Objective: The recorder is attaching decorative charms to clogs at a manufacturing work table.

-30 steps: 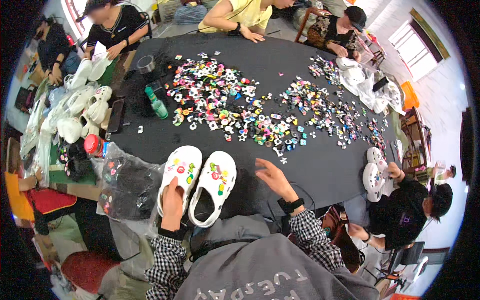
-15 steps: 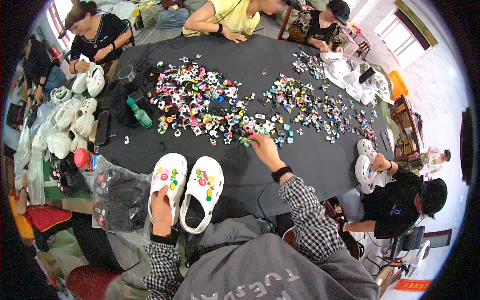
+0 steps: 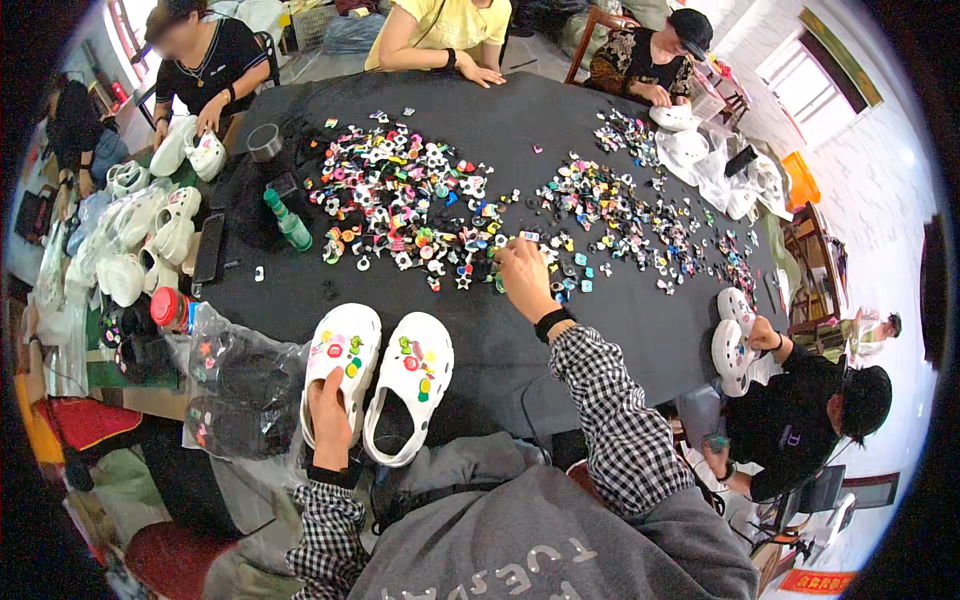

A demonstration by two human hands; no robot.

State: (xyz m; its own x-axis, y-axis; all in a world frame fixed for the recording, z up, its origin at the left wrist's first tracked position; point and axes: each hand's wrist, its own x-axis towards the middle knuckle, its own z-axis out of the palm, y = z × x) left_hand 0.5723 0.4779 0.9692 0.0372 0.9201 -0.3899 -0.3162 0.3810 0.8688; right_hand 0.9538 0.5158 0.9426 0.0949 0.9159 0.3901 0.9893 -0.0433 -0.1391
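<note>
- While resting at the near table edge, gripping the heel of the left white clog (image 3: 340, 375) with the left hand (image 3: 328, 425); fingers closed around the heel opening, thumb on top.
- Lying just beside that clog, touching or nearly so: the right white clog (image 3: 412, 392), toes pointing away, unheld.
- Carrying several coloured charms on the upper of each clog.
- Reaching across the black table (image 3: 640, 330) with the right hand (image 3: 525, 280), checked sleeve extended, black wristband (image 3: 553, 323) showing at the wrist.
- Hovering at or pressing on the near edge of the pile of small coloured charms (image 3: 410, 205); fingers curled downward and narrow; cannot tell whether a charm is pinched between them.
- Spreading to the right of that hand: a second scatter of charms (image 3: 640, 225).
- Standing left of the main pile: a green bottle (image 3: 288, 222) and a roll of tape (image 3: 264, 141).
- Lying left of the held clog: a clear plastic bag (image 3: 235, 385) with dark items inside.
- Stacking along the far left edge: more white clogs (image 3: 140, 245).
- Sitting around the table: other people, one at the right handling another white clog (image 3: 733, 345).
</note>
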